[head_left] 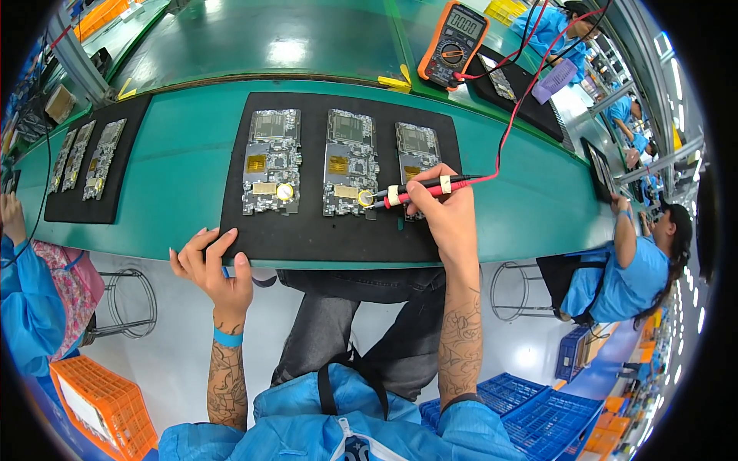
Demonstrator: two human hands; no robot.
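My right hand (447, 211) is closed around a pair of multimeter probes (406, 192), one red and one black, bound together with pale bands. Their tips are at the round, coin-like part (365, 198) near the lower edge of the middle circuit board (351, 163). To its left lies a similar circuit board (271, 161) with another round part. The right circuit board (417, 140) is partly hidden behind my right hand and the probes. All three rest on a black foam mat (346, 244). My left hand (219, 267), fingers apart and empty, touches the mat's near left corner.
An orange multimeter (453, 42) stands beyond the mat at right; its red lead (507, 131) curves down to the probes. Another black mat (108, 196) with boards lies left on the green bench (181, 138). Co-workers sit at both sides. Crates (104, 407) stand below.
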